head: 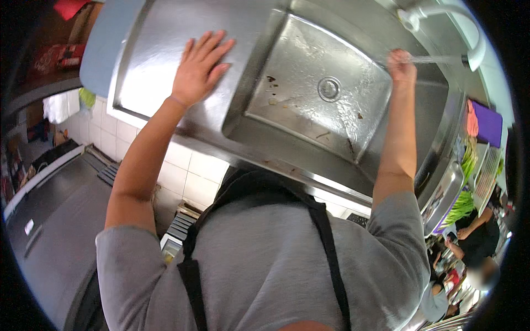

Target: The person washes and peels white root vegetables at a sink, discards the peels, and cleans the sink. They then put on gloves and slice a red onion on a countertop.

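My left hand [203, 68], fingers spread, is over the stainless steel drainboard [161, 45] beside the sink; whether the palm rests on the metal is hard to tell. Over the right side of the sink basin [298, 53], my right hand [401, 66] is curled into a fist, and no object shows in it. A stream of water [437, 59] from a white gooseneck faucet [478, 56] strikes this fist. The basin floor is wet around its round drain [329, 89], with dark food scraps [271, 78] scattered on it.
Right of the sink stand a metal tray [445, 198], green vegetables [461, 207], a white rack [486, 178] and a purple container [487, 124]. Other people [476, 236] work farther right. A grey board [103, 49] adjoins the drainboard; a dark appliance top [62, 198] lies lower left.
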{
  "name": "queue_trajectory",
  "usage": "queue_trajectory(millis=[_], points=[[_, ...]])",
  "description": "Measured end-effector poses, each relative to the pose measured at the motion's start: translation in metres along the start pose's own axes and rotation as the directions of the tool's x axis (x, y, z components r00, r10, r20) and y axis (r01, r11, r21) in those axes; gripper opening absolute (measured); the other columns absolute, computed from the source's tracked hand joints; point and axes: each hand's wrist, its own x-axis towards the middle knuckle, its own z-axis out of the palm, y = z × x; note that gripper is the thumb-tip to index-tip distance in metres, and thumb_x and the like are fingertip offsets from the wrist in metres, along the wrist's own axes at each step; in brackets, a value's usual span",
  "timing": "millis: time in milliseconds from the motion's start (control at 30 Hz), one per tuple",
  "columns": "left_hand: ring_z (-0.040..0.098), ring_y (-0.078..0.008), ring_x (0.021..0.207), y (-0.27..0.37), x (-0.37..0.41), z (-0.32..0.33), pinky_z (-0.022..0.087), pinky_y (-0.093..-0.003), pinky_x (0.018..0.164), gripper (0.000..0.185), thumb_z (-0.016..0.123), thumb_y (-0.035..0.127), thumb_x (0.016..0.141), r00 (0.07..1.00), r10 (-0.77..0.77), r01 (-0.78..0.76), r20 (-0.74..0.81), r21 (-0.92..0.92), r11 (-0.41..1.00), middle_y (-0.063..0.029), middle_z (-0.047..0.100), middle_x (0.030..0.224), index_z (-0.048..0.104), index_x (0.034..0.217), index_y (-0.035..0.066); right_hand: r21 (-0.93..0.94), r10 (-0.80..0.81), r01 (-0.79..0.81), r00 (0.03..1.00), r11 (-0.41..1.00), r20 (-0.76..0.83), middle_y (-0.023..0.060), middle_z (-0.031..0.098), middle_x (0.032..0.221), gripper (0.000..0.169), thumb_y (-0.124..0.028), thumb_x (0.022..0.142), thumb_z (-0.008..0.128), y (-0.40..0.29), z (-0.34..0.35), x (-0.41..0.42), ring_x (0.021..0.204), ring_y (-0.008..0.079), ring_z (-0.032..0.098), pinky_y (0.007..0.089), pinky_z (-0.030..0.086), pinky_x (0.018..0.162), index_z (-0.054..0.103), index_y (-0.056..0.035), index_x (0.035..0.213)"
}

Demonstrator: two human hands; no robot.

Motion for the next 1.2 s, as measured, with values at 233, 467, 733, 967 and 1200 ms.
queue_trajectory(millis=[233,467,733,967,1200], points=[[0.03,-0.0225,0.145,0.011,0.011,-0.004,0.017,-0.0463,0.121,0.047,0.052,0.031,0.096,0.998,-0.052,0.05,0.039,0.055,0.997,0.0013,0.039,0.153,0.048,0.143,0.028,-0.617,-0.319,-0.604,0.794,-0.504,-0.517,0.0236,0.043,0.145,0.064,-0.032,0.088,0.061,0.031,-0.257,-0.083,0.135,0.0348,0.041,0.0418,0.034,0.111,0.042,-0.0095,0.144],[0.03,-0.0301,0.145,0.01,0.013,-0.002,0.016,-0.0476,0.12,0.048,0.049,0.026,0.095,0.997,-0.022,0.016,0.077,0.079,0.997,-0.008,0.04,0.153,0.051,0.141,0.016,-0.751,0.156,-0.125,0.944,-0.648,-0.291,0.0358,0.019,0.152,0.09,-0.042,0.08,0.069,0.19,-0.305,-0.189,0.145,0.0464,0.013,0.0583,0.01,0.116,0.03,0.0059,0.146],[0.034,-0.0276,0.143,0.011,0.011,-0.001,0.02,-0.0483,0.119,0.045,0.053,0.028,0.095,0.999,-0.035,0.034,0.026,0.036,0.999,-0.0036,0.044,0.151,0.054,0.139,0.022,-0.024,-0.548,-0.878,0.32,-0.479,-0.773,0.0209,0.039,0.143,0.093,-0.035,0.072,0.082,0.099,-0.266,-0.264,0.121,0.0367,0.051,0.0436,0.045,0.103,0.029,-0.0055,0.143],[0.036,-0.0275,0.142,0.01,0.009,-0.001,0.021,-0.0481,0.119,0.044,0.055,0.026,0.093,0.998,-0.057,0.057,0.013,0.024,0.998,-0.0028,0.046,0.149,0.057,0.137,0.023,-0.446,-0.246,-0.846,0.517,-0.294,-0.82,0.0274,0.045,0.131,0.064,-0.029,0.073,0.076,0.286,-0.264,-0.189,0.122,0.0402,0.046,0.0466,0.043,0.101,0.047,0.0029,0.12],[0.036,-0.0273,0.142,0.013,0.01,-0.001,0.021,-0.0486,0.118,0.043,0.056,0.025,0.093,0.996,-0.081,0.081,0.026,0.022,0.996,-0.0021,0.047,0.148,0.057,0.136,0.023,-0.873,-0.161,0.016,0.981,-0.487,0.108,0.0258,0.049,0.133,0.063,-0.019,0.075,0.075,0.365,-0.125,-0.067,0.131,0.0417,0.038,0.047,0.033,0.109,0.05,-0.0015,0.13]])
